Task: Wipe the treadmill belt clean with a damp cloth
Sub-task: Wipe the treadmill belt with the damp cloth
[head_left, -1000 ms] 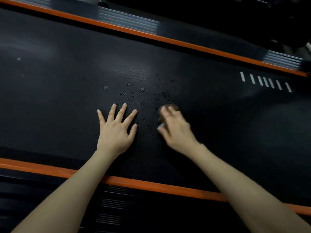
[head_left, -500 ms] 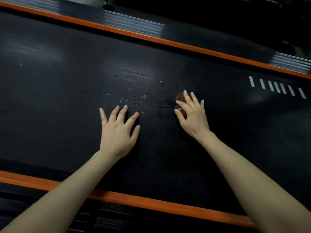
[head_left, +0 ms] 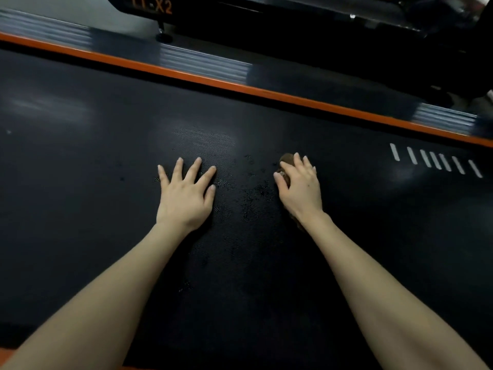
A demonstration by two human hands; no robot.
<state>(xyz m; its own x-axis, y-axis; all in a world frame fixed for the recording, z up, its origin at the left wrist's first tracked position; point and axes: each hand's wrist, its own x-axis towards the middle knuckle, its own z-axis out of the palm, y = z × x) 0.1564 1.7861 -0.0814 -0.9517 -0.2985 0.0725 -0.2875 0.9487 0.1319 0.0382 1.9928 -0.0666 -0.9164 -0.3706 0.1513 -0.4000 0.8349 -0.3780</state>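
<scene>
The black textured treadmill belt (head_left: 93,209) fills most of the view, with wet dark specks between my hands. My left hand (head_left: 186,194) lies flat on the belt, fingers spread and straight. A small brown cloth (head_left: 286,159) sits under my right hand (head_left: 300,188), which grips it with curled fingers and thumb and presses it onto the belt. Only the cloth's far end and a bit by my wrist show.
An orange side strip (head_left: 240,85) runs along the far edge of the belt, with ribbed grey foot rail (head_left: 205,64) beyond it. White stripe marks (head_left: 437,161) sit on the belt at right. A dark machine base with orange lettering (head_left: 152,5) stands behind.
My right hand slid the cloth to the right and farther away across the wet specks. The view shifted forward, so the near orange strip dropped out of sight. My left hand stayed flat.
</scene>
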